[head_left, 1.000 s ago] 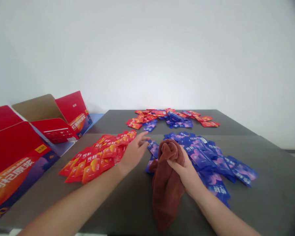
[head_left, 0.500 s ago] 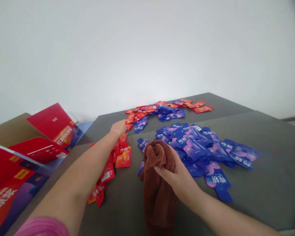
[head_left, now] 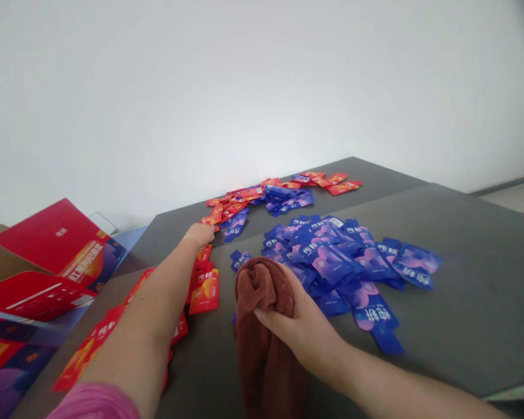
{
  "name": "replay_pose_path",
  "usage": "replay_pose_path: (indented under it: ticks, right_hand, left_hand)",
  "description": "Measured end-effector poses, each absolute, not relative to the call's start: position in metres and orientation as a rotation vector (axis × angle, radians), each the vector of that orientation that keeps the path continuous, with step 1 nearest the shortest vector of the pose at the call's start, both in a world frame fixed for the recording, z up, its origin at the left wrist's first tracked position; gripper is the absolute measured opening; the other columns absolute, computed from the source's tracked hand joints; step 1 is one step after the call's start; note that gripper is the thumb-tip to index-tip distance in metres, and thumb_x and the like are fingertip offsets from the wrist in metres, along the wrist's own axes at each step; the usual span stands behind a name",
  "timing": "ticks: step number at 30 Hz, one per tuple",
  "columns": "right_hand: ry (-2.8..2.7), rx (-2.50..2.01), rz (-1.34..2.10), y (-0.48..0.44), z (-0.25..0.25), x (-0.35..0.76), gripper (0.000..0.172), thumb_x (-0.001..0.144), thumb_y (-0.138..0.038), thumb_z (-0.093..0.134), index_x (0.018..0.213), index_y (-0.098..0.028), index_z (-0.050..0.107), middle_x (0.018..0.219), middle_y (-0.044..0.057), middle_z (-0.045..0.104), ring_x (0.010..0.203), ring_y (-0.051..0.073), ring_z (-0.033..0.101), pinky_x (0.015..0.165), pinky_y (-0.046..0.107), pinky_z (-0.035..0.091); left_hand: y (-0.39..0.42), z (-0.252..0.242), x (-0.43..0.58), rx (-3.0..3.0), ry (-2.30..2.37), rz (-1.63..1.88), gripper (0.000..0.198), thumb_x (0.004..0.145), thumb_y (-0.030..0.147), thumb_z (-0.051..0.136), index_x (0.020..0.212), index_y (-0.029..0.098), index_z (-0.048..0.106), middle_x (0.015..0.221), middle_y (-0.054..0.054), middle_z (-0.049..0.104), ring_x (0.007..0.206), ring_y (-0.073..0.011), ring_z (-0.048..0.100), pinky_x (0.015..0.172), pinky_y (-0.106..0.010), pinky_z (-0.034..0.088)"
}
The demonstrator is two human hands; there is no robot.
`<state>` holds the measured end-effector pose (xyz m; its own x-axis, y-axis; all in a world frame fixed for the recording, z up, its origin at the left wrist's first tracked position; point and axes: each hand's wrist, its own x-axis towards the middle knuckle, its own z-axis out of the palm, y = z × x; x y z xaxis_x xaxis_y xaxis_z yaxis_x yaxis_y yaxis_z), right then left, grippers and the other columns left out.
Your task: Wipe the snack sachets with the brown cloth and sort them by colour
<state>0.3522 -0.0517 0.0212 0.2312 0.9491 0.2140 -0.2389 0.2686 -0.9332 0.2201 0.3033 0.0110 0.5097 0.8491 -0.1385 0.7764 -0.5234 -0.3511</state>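
My right hand (head_left: 303, 320) is closed round a bunched brown cloth (head_left: 262, 337), whose lower part hangs toward the bottom of the view. Stretched forward, my left hand (head_left: 201, 233) reaches the near left end of a mixed row of red packets (head_left: 238, 203) and blue packets (head_left: 283, 198). Its fingers look curled in at a red packet, but what they hold, if anything, is too small to tell. A large pile of blue-purple packets (head_left: 332, 250) lies just beyond and right of the cloth. More red packets (head_left: 204, 291) lie beneath and beside my left forearm.
Open red cardboard boxes (head_left: 65, 238) stand at the left beside the dark grey table (head_left: 454, 250). A white wall (head_left: 262, 87) rises behind the table. A seam crosses the tabletop between the far row and the blue pile.
The view has shifted, so the table and packets sit further left. More red packets show left of my left forearm. My right hand still grips the cloth.
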Motion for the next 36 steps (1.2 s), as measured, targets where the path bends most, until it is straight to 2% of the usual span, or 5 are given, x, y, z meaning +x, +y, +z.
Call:
replay_pose_path:
  ticks: [6, 14, 17, 24, 36]
  right_hand:
    - [-0.987, -0.950, 1.000, -0.052, 0.025, 0.353, 0.056, 0.076, -0.017, 0.066, 0.128, -0.027, 0.048, 0.135, 0.003, 0.055, 0.129, 0.018, 0.047, 0.111, 0.035, 0.035]
    - [-1.020, -1.249, 0.581, -0.054, 0.011, 0.353, 0.076, 0.077, -0.029, 0.066, 0.142, -0.025, 0.027, 0.144, 0.010, 0.040, 0.136, 0.023, 0.037, 0.113, 0.043, 0.030]
    - [-1.288, -1.312, 0.296, -0.063, 0.007, 0.352, 0.067, 0.078, -0.034, 0.065, 0.139, -0.028, 0.038, 0.141, 0.011, 0.039, 0.129, 0.028, 0.044, 0.106, 0.046, 0.039]
    - [-1.739, -1.456, 0.077, -0.073, 0.013, 0.355, 0.046, 0.081, -0.033, 0.063, 0.127, -0.034, 0.057, 0.126, 0.009, 0.052, 0.102, 0.028, 0.061, 0.082, 0.039, 0.052]
    - [-1.389, -1.085, 0.806, -0.054, -0.001, 0.347, 0.047, 0.081, -0.020, 0.055, 0.128, -0.025, 0.052, 0.128, 0.005, 0.058, 0.122, 0.020, 0.052, 0.105, 0.039, 0.039]
  left_hand:
    - [0.268, 0.055, 0.216, -2.461, -1.492, -0.017, 0.040, 0.096, 0.032, 0.030, 0.107, 0.009, 0.060, 0.106, -0.022, 0.067, 0.103, -0.0325, 0.063, 0.086, -0.042, 0.046]
    - [0.110, 0.067, 0.197, -2.663, -1.570, -0.493, 0.044, 0.095, 0.031, 0.019, 0.077, 0.018, 0.057, 0.083, -0.005, 0.069, 0.078, -0.0182, 0.063, 0.070, -0.026, 0.048]
    - [0.041, 0.054, 0.194, -3.076, -1.754, -1.006, 0.039, 0.092, 0.043, 0.032, 0.075, 0.020, 0.059, 0.073, -0.003, 0.066, 0.068, -0.0190, 0.061, 0.063, -0.029, 0.049]
    - [-0.022, 0.045, 0.192, -3.410, -1.731, -1.290, 0.025, 0.086, 0.039, 0.052, 0.089, 0.020, 0.067, 0.081, -0.004, 0.071, 0.079, -0.0208, 0.065, 0.072, -0.030, 0.053]
    - [-0.027, 0.018, 0.194, -2.710, -2.012, -1.755, 0.035, 0.093, 0.043, 0.040, 0.114, 0.024, 0.062, 0.124, -0.006, 0.063, 0.119, -0.0204, 0.056, 0.102, -0.033, 0.045]
